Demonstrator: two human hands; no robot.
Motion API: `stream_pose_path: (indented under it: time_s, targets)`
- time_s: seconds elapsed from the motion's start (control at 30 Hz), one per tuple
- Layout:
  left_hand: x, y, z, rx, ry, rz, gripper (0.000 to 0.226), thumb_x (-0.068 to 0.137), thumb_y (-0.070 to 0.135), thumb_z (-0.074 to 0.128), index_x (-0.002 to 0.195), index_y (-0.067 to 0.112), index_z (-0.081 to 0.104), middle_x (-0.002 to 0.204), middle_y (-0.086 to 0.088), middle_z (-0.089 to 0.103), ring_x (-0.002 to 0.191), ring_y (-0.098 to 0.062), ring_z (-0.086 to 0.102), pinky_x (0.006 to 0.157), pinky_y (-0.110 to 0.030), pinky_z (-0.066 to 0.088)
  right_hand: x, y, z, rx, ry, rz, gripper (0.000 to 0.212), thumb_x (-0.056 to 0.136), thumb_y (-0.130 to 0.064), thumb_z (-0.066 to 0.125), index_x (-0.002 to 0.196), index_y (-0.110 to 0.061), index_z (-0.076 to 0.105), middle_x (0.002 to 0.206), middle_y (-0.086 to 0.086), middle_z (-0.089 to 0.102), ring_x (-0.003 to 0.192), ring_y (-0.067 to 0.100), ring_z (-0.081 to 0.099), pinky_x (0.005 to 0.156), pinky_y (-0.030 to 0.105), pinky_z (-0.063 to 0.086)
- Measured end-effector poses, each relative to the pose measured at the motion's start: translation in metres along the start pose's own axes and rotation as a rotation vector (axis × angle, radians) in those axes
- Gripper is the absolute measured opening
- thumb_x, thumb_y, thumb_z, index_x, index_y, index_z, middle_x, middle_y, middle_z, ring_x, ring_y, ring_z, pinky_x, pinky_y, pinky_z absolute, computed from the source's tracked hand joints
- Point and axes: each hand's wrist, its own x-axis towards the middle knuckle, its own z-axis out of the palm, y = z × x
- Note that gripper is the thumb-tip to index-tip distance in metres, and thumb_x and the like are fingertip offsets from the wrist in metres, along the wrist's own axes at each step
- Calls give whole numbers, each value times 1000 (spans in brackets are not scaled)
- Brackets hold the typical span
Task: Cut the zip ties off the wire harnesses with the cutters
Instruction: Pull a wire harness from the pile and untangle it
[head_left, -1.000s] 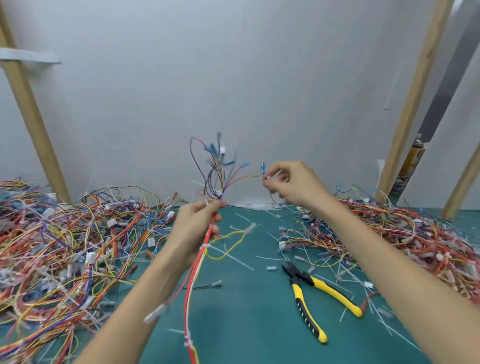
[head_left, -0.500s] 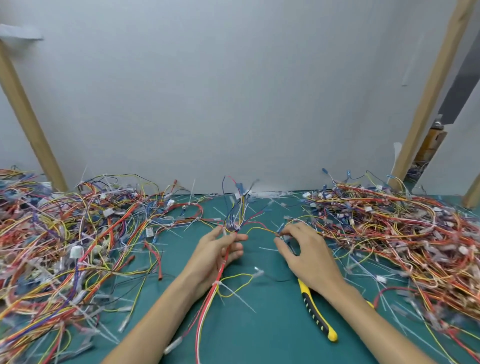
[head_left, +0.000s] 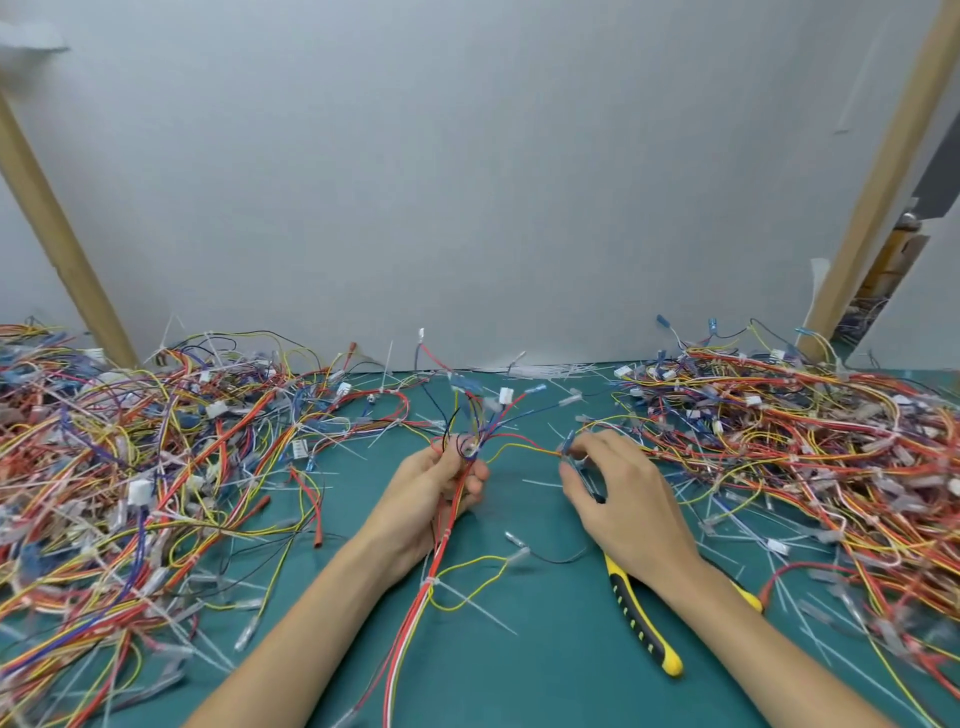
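My left hand (head_left: 436, 493) grips a wire harness (head_left: 415, 613) of red, yellow and white wires low over the green mat, its loose ends fanning out above my fingers. A white zip tie (head_left: 434, 582) binds the bundle below my wrist. My right hand (head_left: 618, 493) lies on the mat to the right, fingers curled over the head of the cutters (head_left: 641, 618), with a blue-tipped yellow wire of the harness by its fingertips. Only the cutters' yellow and black handles show behind my wrist.
Big tangles of coloured harnesses cover the left side (head_left: 130, 467) and the right side (head_left: 805, 447) of the green mat (head_left: 545, 675). Cut white zip tie pieces (head_left: 550, 370) litter the mat by the grey back wall. Wooden posts (head_left: 62, 244) stand at both back corners.
Both hands came down from chest height to the mat with the harness. My right hand now rests over the cutters' head instead of pinching a wire end in the air.
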Motion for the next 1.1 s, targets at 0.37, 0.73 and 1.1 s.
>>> stream_pose_path:
  time_s: [0.37, 0.73, 1.1]
  targets:
    - [-2, 2, -5, -69, -97, -118, 21, 79, 11, 56, 94, -1, 66, 73, -6, 71, 59, -9, 68, 56, -17, 56, 2, 2, 1, 83, 128, 5, 5, 95, -23, 58, 100, -24, 59, 99, -13, 52, 97, 11, 52, 79, 30, 44]
    - [-3, 7, -4, -259, -26, -114, 22, 85, 6, 51, 85, -2, 71, 72, -11, 71, 61, -12, 70, 54, -19, 56, 3, 1, 0, 164, 95, 65, 15, 102, -30, 41, 97, -28, 55, 91, -13, 62, 93, 12, 55, 79, 31, 39]
    - [-9, 20, -10, -492, -174, -158, 63, 90, 31, 50, 134, -12, 37, 135, -31, 51, 123, -38, 56, 102, -47, 47, 15, 7, -15, 652, -225, 368, 75, 99, -60, 8, 88, -37, 78, 100, -11, 73, 98, 13, 58, 86, 36, 39]
